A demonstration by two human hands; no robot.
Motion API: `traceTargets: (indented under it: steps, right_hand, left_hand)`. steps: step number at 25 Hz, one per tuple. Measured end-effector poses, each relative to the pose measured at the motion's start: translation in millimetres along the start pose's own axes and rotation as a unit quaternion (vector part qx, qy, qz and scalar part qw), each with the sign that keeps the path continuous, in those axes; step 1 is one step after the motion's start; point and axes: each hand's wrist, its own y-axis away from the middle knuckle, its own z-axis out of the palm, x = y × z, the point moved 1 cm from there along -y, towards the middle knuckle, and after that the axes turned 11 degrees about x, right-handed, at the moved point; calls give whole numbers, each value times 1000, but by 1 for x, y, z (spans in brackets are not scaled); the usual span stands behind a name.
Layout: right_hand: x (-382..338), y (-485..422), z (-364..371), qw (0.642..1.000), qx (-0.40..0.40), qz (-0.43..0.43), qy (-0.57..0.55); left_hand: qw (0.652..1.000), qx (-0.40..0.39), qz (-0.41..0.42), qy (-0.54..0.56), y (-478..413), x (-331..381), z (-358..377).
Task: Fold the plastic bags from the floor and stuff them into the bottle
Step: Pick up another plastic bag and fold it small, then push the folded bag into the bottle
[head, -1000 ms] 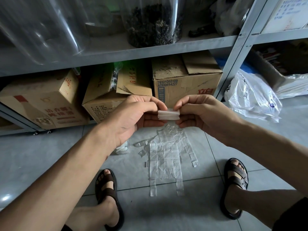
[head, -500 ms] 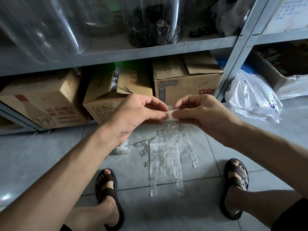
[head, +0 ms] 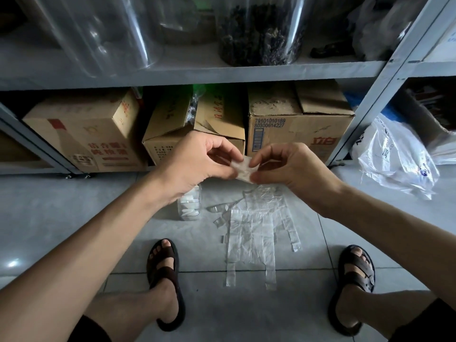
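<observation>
Both hands hold a small folded clear plastic bag [head: 244, 170] in the air in front of the cardboard boxes. My left hand [head: 197, 161] pinches its left edge and my right hand [head: 293, 169] pinches its right side between thumb and fingers. Below them, several flat clear plastic bags [head: 254, 233] lie spread on the grey tiled floor. A clear plastic bottle [head: 188, 206] with white folded bags inside stands on the floor under my left wrist, partly hidden by it.
A grey metal shelf [head: 222, 72] runs across the top with big clear containers on it. Cardboard boxes [head: 296, 129] sit under it. A crumpled white plastic bag [head: 392, 159] lies at right. My sandalled feet [head: 165, 272] flank the bags.
The folded bag went from a wide flat strip to a smaller, tilted packet. Both hands shifted slightly, fingers working closer together around it.
</observation>
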Motion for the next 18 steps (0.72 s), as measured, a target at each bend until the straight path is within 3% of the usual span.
traceTargets:
  steps: [4, 11, 15, 18]
  right_hand:
    - [-3, -13, 26, 998, -52, -11, 34]
    - [-1, -79, 95, 985, -117, -56, 118]
    - [45, -115, 120, 970, -121, -54, 203]
    - [113, -134, 135, 960, -124, -22, 250]
  left_hand:
    - [1000, 9, 2, -25, 2, -16, -21]
    - [995, 96, -37, -8, -11, -73, -66]
    - [988, 121, -91, -3, -37, -131, -79]
    - [970, 159, -186, 2, -59, -204, -74]
